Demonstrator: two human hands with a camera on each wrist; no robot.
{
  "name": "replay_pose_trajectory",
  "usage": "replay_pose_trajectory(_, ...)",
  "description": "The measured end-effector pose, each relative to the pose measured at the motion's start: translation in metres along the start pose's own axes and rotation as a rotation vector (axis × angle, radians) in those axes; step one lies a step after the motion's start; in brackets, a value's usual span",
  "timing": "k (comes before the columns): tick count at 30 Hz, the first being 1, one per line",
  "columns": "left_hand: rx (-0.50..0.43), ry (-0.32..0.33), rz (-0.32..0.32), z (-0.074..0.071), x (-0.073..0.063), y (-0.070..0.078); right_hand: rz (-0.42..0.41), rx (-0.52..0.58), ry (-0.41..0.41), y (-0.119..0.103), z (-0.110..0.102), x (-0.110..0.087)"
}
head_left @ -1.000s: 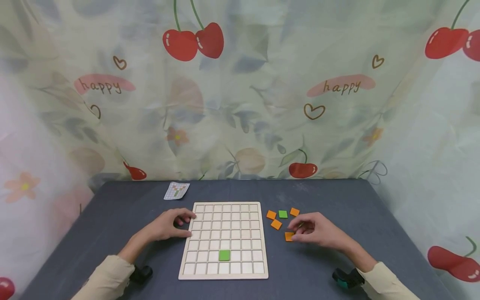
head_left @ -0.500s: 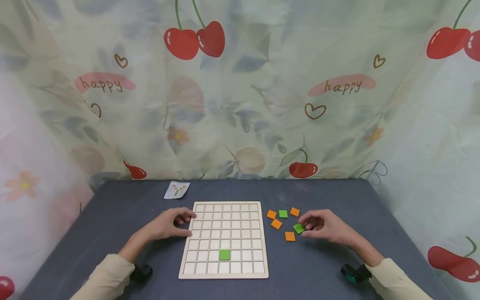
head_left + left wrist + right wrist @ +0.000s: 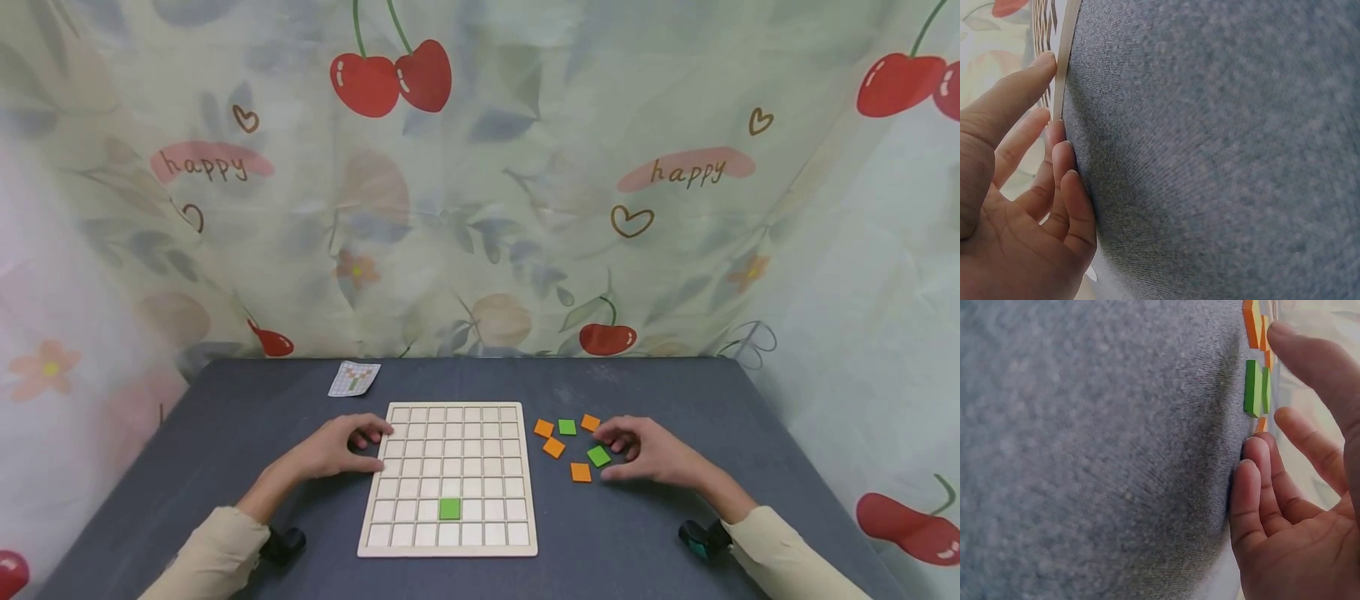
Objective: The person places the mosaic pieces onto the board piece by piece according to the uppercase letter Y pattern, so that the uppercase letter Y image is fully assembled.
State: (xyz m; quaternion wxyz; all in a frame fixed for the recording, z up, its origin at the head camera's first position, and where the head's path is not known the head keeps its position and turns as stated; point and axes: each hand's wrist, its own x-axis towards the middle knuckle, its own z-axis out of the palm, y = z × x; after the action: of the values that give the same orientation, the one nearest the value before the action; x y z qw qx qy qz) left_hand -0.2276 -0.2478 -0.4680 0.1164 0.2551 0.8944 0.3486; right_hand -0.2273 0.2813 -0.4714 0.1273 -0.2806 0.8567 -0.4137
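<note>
A pale wooden grid board (image 3: 372,542) lies on the table, with one green square tile (image 3: 449,508) in a cell of its lower part. At the board's left edge, my left hand (image 3: 336,446) touches the rim with its thumb and fingertips. To the right of the board, my right hand (image 3: 654,454) rests low over the cloth, thumb and forefinger spread. Just in front of those fingers lies a loose green tile (image 3: 598,456), untouched; in the right wrist view this green tile (image 3: 1252,389) shows beyond the fingertips. An orange tile (image 3: 581,472) lies near the thumb.
Another green tile (image 3: 567,427) and orange tiles (image 3: 553,447) lie between the board and my right hand. A small card with a printed grid pattern (image 3: 354,379) is at the back left. Dark cloth covers the table (image 3: 465,375), and a patterned curtain (image 3: 480,208) hangs behind.
Half a second ago my right hand pinched the green tile, which was hidden before that. Now the tile lies on the cloth and the fingers are apart. My left hand stays put.
</note>
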Motion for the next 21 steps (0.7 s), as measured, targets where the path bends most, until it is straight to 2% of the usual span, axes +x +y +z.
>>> replay_pose_trajectory(11, 0.004, 0.005, 0.004, 0.0009, -0.0002, -0.0005, 0.011, -0.102, 0.013, 0.0043, 0.0023, 0.0069)
replay_pose_trajectory(21, 0.003, 0.003, 0.006, 0.0005, 0.0007, -0.0024, 0.006, -0.08, 0.022, 0.002, 0.0023, 0.0058)
